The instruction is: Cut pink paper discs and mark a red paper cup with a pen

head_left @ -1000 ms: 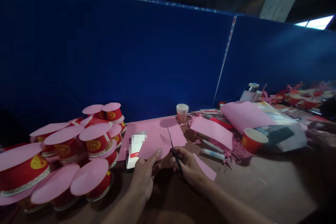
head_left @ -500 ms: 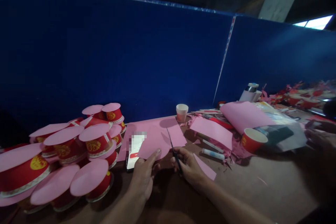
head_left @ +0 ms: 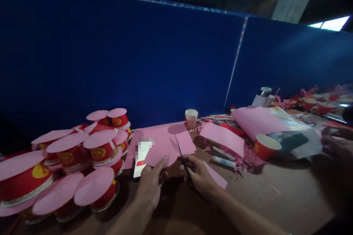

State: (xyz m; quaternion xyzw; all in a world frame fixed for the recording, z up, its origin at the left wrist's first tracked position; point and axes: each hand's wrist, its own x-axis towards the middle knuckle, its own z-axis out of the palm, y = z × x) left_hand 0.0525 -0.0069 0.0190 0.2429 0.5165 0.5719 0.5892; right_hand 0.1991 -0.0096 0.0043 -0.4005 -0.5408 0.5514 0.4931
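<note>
Scissors [head_left: 186, 169] at the edge of a pink paper piece [head_left: 162, 148], one in each hand.
The left hand [head_left: 151, 181] pinches the paper's near edge between thumb and fingers, and the right hand [head_left: 198, 173] curls closed around the scissor handles. The piece sits between the hands, over a larger pink sheet [head_left: 186, 138] on the table [head_left: 264, 194], partly covering a lit phone [head_left: 138, 172]; red cups with pink discs [head_left: 103, 150] crowd the left.

dim overall; bright window [head_left: 335, 24] upper right, phone screen [head_left: 141, 162] glowing; corners dark, far right blurred
</note>
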